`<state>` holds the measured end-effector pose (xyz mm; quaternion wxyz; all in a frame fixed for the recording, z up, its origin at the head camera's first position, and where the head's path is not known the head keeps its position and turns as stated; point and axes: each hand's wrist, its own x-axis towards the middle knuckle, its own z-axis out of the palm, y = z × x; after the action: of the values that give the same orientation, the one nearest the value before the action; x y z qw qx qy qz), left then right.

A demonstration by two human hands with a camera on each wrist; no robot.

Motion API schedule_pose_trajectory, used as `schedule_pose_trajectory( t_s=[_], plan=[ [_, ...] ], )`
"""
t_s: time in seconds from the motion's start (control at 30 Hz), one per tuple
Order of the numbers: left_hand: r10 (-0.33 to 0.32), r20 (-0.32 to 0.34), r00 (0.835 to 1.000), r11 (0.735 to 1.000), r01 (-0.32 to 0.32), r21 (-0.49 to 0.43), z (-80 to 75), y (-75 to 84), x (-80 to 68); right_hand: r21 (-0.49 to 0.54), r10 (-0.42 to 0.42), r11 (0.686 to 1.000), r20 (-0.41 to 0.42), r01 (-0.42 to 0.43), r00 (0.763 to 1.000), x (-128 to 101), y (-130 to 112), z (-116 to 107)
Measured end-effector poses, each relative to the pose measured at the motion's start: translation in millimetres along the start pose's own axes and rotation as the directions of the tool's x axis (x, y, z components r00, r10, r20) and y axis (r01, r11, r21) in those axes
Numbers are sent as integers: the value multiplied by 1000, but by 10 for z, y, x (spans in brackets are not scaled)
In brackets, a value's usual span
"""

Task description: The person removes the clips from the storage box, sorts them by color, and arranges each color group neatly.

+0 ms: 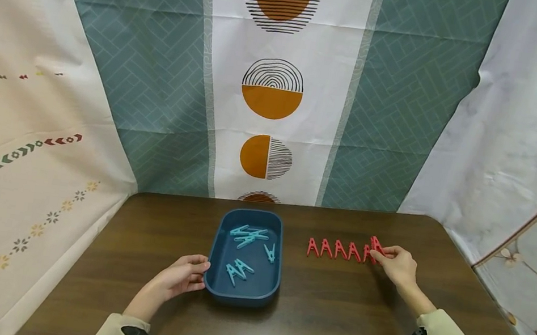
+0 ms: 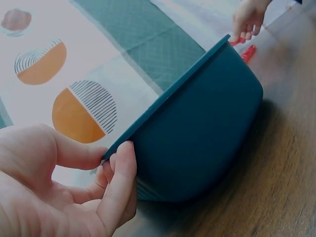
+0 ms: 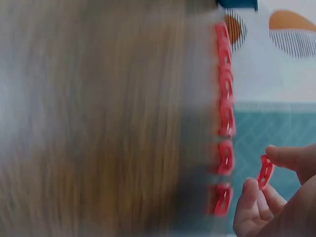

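five red pegs (image 1: 336, 250) in a row, right hand (image 1: 400, 266) pinching a sixth (image 1: 376, 245), left hand (image 1: 179, 278) gripping blue tray (image 1: 240, 295) rim

A red clothespin (image 1: 377, 244) sits pinched in the right hand (image 1: 400, 266) at the right end of a row of red clothespins (image 1: 339, 249). The left hand (image 1: 179, 278) grips the dark blue tray (image 1: 212, 274) by its rim.

Dark wooden table (image 1: 329, 325); patterned curtain (image 1: 271, 88) behind (orange circles, teal panels).
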<state>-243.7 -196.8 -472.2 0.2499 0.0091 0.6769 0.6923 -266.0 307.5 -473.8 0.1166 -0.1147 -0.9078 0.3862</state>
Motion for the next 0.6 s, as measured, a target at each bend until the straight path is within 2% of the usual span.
schedule_pose_trajectory(
  t_s=[0.33,0.6],
  plan=[
    [2,14,1000,1000,-2,2,-20,-32,12,-61,182,981,-7,-183,983,150,246,-192],
    [2,17,1000,1000,-2,-2,-10,-21,21,-193,213,959,3,-208,977,232,369,-261]
  ],
)
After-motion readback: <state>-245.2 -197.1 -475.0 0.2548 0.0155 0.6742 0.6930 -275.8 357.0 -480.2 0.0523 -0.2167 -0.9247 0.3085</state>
